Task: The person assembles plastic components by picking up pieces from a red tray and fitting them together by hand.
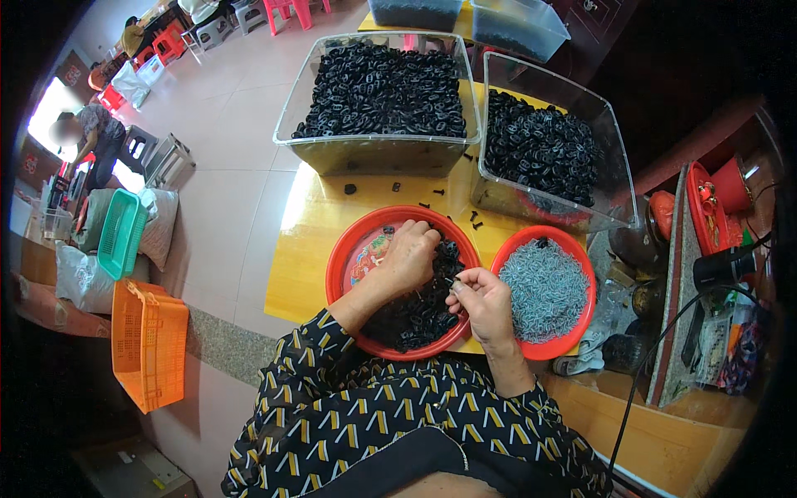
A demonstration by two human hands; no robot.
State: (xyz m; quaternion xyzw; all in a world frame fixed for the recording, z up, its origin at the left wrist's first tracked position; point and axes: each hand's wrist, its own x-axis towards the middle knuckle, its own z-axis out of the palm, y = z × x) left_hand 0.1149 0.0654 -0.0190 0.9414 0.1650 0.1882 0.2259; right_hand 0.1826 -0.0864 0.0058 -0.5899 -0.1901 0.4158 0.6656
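In the head view, the left hand (408, 256) is laid on the heap of black plastic parts (419, 311) in the left red bowl (353, 241) at the near edge of the yellow bench (311, 241); whether its grip is closed cannot be told. A small black part (453, 283) is pinched narrowly in the right hand (484, 305), just above that heap. Grey pieces (544, 289) are held in the right red bowl (581, 332). Two clear bins (378, 153) stand at the far edge.

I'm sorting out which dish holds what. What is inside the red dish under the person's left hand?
The red dish holds a pile of small black plastic parts, and the left hand rests on them. A colourful picture shows on its bare bottom; the parts and hand cover the rest.
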